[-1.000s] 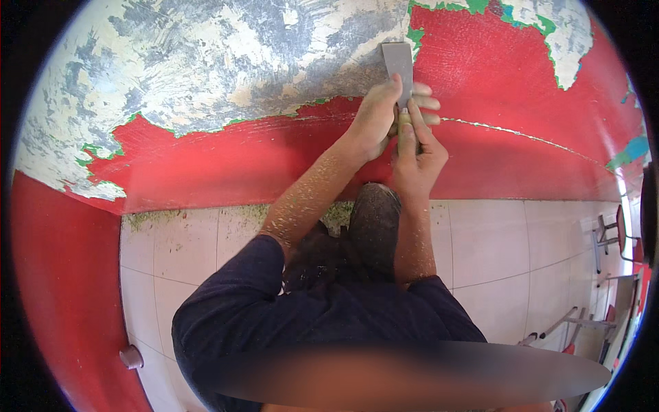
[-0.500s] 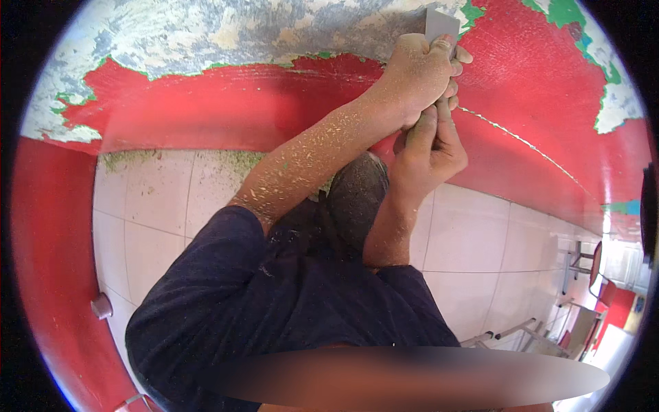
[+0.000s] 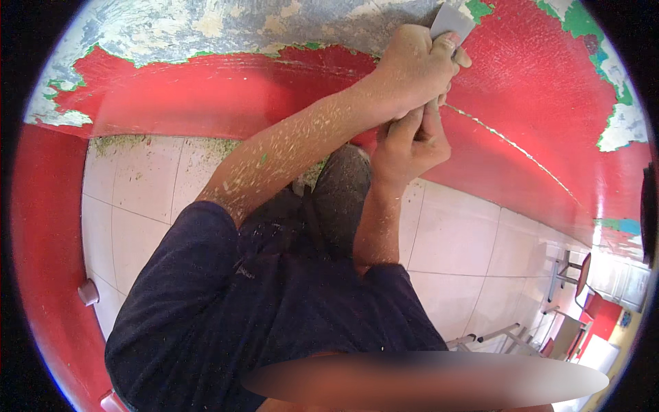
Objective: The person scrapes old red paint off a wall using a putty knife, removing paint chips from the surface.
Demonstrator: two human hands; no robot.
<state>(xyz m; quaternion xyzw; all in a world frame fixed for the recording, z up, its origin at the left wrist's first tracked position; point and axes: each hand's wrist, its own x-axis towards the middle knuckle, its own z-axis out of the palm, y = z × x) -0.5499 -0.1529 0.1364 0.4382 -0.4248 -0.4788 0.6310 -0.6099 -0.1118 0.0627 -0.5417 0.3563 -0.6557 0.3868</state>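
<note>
Clasping one flat-bladed scraper (image 3: 452, 22), the left hand (image 3: 419, 65) is closed around it, its thumb laid on the grey blade. The right hand (image 3: 412, 147) is curled just below, apparently gripping the handle, which is mostly hidden by the fingers. The scraper is held at the top of the view, where the pale bare patch (image 3: 254, 26) is met by red paint (image 3: 528, 75); whether the wall is touched by the blade cannot be told. Flakes are scattered over the left forearm (image 3: 274, 158).

Judged by the surface, the work is partly done: a broad grey-white area has been bared, while a red band below it and a large red expanse to the right are left, edged with green remnants (image 3: 582, 22). One pale scored line (image 3: 511, 144) is seen across the red.

Farther out, debris (image 3: 120, 143) is strewn on the tiled floor (image 3: 453, 237). One brown cylindrical object (image 3: 88, 292) is seen at left; the chairs (image 3: 582, 273) at right cannot be counted surely.
</note>
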